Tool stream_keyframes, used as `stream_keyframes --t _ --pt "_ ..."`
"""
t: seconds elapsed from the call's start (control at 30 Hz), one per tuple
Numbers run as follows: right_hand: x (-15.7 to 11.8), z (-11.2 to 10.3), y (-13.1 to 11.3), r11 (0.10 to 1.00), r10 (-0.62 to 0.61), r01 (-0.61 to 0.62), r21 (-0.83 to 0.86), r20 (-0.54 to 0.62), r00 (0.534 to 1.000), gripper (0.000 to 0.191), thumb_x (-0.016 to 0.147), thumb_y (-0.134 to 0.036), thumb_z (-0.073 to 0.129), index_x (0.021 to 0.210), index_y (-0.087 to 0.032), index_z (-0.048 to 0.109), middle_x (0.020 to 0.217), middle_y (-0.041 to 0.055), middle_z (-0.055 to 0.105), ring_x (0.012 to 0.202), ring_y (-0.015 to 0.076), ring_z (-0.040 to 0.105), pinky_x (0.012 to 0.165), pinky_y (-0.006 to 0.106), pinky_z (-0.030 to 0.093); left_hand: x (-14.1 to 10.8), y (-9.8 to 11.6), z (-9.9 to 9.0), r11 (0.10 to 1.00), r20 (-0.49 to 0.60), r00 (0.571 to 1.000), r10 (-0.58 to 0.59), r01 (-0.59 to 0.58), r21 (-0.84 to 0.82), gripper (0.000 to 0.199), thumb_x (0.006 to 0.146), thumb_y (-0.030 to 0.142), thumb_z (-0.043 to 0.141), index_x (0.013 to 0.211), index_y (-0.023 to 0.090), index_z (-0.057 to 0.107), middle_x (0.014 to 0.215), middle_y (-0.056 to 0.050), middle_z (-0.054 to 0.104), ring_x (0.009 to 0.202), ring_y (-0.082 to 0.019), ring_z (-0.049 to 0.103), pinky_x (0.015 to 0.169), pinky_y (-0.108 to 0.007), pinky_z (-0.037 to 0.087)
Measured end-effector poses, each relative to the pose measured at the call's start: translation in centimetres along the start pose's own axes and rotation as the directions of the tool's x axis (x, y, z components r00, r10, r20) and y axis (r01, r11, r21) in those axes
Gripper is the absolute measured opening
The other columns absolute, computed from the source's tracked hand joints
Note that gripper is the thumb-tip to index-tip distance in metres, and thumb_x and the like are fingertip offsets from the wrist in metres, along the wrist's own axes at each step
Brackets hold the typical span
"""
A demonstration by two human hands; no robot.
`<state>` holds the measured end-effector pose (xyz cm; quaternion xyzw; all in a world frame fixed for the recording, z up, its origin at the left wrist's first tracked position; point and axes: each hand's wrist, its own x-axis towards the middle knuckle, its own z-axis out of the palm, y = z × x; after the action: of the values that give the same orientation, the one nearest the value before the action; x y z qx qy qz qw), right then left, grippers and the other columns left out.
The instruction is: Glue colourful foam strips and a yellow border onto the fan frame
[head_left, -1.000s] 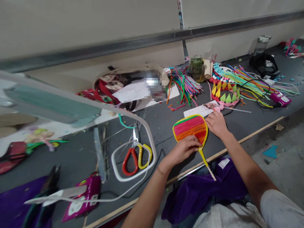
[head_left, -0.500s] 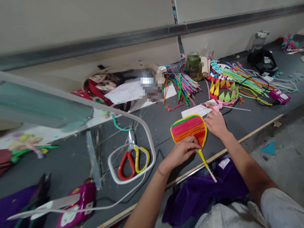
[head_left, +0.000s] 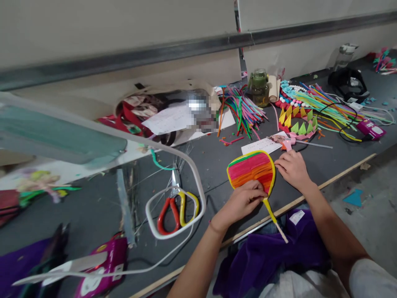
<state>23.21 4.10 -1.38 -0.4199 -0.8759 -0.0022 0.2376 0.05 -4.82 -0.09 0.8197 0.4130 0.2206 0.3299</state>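
A hand fan [head_left: 249, 167] of pink and orange pipe cleaners, edged in yellow with a green strip along its top, lies at the front of the dark table. Its yellow-wrapped stick points down past the table edge. My left hand [head_left: 243, 203] lies over the fan's lower part, fingers pinched on it near where the stick begins. My right hand [head_left: 293, 171] is just beyond the fan's right rim, its thumb and fingers drawn together; what they hold, if anything, is too small to tell. A pink glue gun [head_left: 289, 143] lies just past its knuckles.
Left of the fan lie scissors [head_left: 175, 207] with red and yellow handles, partly behind a white lamp frame [head_left: 198, 174]. Pipe cleaner bundles [head_left: 245, 109], a green jar [head_left: 259, 87], a paper card [head_left: 263, 143] and a spiky crown [head_left: 299, 124] stand further back. Magenta box [head_left: 108, 265] at lower left.
The view has shifted slightly, moving everything a little to the right. My right hand has drawn away from the fan's rim and the glue gun. My left hand keeps its place on the fan.
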Motion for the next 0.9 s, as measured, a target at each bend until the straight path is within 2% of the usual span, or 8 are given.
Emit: stream_keyframes --t 0.2,0.53,0.67,0.83,0.9 --pt "-0.9 -0.3 -0.9 0.995 -0.039 0.045 0.090 -0.070 0.997 0.015 0.097 -0.022 0.058 0.094 -0.022 0.073 0.090 0.0036 0.070 0.090 0.0212 0.052 0.078 0.038 0.032 0.1 0.2 -0.4 1.000 0.027 1.000 0.001 -0.001 0.025 0.023 0.097 0.018 0.051 0.103 0.020 0.073 0.097 -0.005 0.062 0.093 -0.016 0.060 0.081 -0.024 0.045" --pt "-1.0 -0.4 -1.1 0.992 -0.072 0.077 0.095 -0.055 0.996 0.013 0.096 -0.020 0.060 0.091 -0.020 0.072 0.089 0.0037 0.070 0.089 0.0213 0.053 0.076 0.038 0.033 0.7 0.0 -1.2 0.994 0.113 0.992 0.061 -0.071 0.089 0.018 0.094 0.013 0.055 0.100 0.020 0.071 0.095 -0.004 0.063 0.088 -0.015 0.061 0.075 -0.021 0.042" --pt "-1.2 -1.0 -1.4 0.991 -0.053 0.063 0.118 -0.091 0.994 0.011 0.096 -0.019 0.060 0.096 -0.020 0.071 0.091 0.0044 0.070 0.091 0.0215 0.054 0.076 0.038 0.034 0.5 -0.1 -1.1 0.994 0.093 0.993 0.069 -0.077 0.082 0.018 0.094 0.013 0.055 0.099 0.020 0.071 0.097 -0.003 0.063 0.090 -0.015 0.061 0.076 -0.021 0.042" --pt "-1.5 -1.1 -2.0 0.986 -0.102 0.105 0.132 -0.027 0.994 0.011 0.095 -0.017 0.060 0.095 -0.020 0.070 0.090 0.0038 0.070 0.089 0.0215 0.054 0.075 0.039 0.035 0.1 -0.1 -0.8 0.993 0.061 0.996 0.072 -0.078 0.094 0.017 0.094 0.013 0.054 0.099 0.021 0.069 0.099 -0.003 0.062 0.091 -0.014 0.059 0.076 -0.022 0.042" --pt "-1.8 -1.1 -2.1 0.983 -0.115 0.119 0.141 -0.037 0.993 0.010 0.094 -0.015 0.061 0.096 -0.020 0.070 0.090 0.0040 0.070 0.087 0.0215 0.053 0.074 0.039 0.035 0.0 -0.1 -0.9 0.992 0.066 0.996 0.058 -0.065 0.107 0.017 0.094 0.012 0.055 0.099 0.021 0.069 0.100 -0.003 0.062 0.091 -0.014 0.059 0.075 -0.023 0.041"
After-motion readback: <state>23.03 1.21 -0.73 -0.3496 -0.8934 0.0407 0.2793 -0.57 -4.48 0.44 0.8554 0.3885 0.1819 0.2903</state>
